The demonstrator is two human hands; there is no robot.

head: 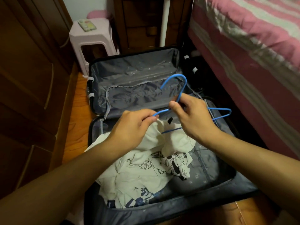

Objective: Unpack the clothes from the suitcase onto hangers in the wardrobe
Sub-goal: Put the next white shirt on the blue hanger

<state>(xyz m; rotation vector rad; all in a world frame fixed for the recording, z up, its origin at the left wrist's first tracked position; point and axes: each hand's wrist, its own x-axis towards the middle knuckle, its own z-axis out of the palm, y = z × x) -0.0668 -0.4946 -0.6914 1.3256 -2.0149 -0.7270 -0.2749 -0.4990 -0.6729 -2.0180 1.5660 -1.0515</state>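
An open dark suitcase (211, 189) with grey lining lies on the floor. Inside it lie crumpled white T-shirts (139, 174) with black and blue line prints. A blue wire hanger (177, 78) is held above them, its hook pointing up. My right hand (193, 117) pinches the hanger at its neck. My left hand (131, 125) grips the collar edge of the top white shirt together with the hanger's left arm, which goes into the neck opening. The hanger's right corner sticks out past my right hand.
A dark wooden wardrobe (27, 78) stands on the left. A pale pink plastic stool (90, 36) with a phone-like object (86, 25) on it stands behind the suitcase. A bed with a pink striped cover (253, 46) runs along the right. A dark wooden cabinet (139, 21) stands at the back.
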